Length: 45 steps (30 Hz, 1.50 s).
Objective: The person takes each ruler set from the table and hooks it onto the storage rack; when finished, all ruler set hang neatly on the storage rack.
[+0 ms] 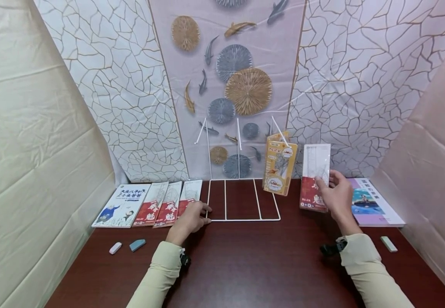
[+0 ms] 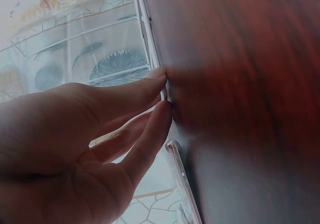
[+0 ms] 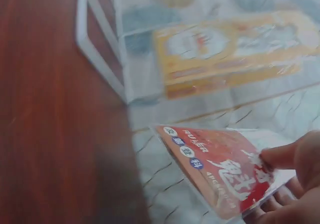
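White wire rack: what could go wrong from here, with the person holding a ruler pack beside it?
The white wire rack could tip sideways: its yellow packs all hang from the right hook. The ruler pack in the right hand might knock those yellow packs if swung inward, being close beside them. The left hand, pinching the rack near its front left corner, could nudge the red-and-white packs lying nearby.
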### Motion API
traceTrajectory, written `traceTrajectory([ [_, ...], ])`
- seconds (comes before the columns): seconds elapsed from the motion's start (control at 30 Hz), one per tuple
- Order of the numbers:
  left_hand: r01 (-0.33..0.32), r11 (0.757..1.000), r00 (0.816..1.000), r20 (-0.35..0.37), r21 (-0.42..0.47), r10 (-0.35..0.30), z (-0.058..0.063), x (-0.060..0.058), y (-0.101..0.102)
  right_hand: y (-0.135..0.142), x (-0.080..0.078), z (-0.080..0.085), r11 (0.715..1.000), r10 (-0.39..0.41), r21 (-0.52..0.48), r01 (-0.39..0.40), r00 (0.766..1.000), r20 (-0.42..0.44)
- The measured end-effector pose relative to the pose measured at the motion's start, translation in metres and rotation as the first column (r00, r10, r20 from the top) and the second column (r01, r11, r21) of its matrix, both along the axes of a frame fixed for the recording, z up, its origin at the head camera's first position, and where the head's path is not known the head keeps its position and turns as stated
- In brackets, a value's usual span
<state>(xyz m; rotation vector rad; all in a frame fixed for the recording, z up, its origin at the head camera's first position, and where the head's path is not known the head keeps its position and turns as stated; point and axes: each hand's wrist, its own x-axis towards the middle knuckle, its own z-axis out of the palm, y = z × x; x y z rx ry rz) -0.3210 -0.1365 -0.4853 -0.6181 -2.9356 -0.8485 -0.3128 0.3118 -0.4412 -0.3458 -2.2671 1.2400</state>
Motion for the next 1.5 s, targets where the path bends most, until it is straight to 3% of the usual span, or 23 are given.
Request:
traceTrajectory([
  [0.17,0.006,1.000,1.000,-0.003,0.003,-0.006,0.000,-0.001,0.000,-0.015,0.010,0.033,0.991,-0.051,-0.130,0.021,0.971,-0.233],
  [0.3,0.005,1.000,1.000,-0.006,-0.003,-0.005,-0.001,-0.002,0.001,-0.022,0.025,0.060,0.979,-0.068,-0.202,-0.013,0.919,-0.388],
  [0.47,0.003,1.000,1.000,-0.014,-0.022,-0.003,-0.001,-0.001,0.001,-0.033,0.042,0.087,0.954,-0.009,-0.257,-0.156,0.840,-0.543],
  [0.6,0.004,1.000,1.000,-0.016,-0.023,-0.004,-0.001,-0.001,0.000,-0.054,0.058,0.102,0.959,0.088,-0.171,-0.227,0.809,-0.581],
  [0.7,0.010,1.000,1.000,-0.020,-0.015,-0.010,-0.002,-0.001,-0.001,-0.074,0.068,0.110,0.949,0.177,-0.121,-0.291,0.810,-0.559],
  [0.8,0.016,1.000,1.000,-0.022,-0.010,-0.016,-0.002,-0.001,0.000,-0.096,0.077,0.114,0.920,0.276,-0.111,-0.376,0.821,-0.500],
  [0.93,0.013,1.000,1.000,-0.017,-0.006,-0.013,-0.003,-0.001,0.000,-0.119,0.079,0.108,0.870,0.409,-0.094,-0.483,0.816,-0.409],
  [1.03,0.004,1.000,1.000,-0.010,-0.008,-0.004,-0.002,-0.001,0.000,-0.129,0.070,0.089,0.831,0.481,-0.102,-0.547,0.798,-0.363],
  [1.2,0.000,1.000,1.000,-0.008,-0.018,0.000,-0.001,-0.002,-0.001,-0.140,0.050,0.054,0.747,0.574,-0.152,-0.648,0.742,-0.345],
  [1.5,0.015,1.000,1.000,-0.009,0.001,-0.015,-0.001,-0.002,-0.002,-0.152,0.039,0.026,0.664,0.666,-0.100,-0.741,0.647,-0.370],
])
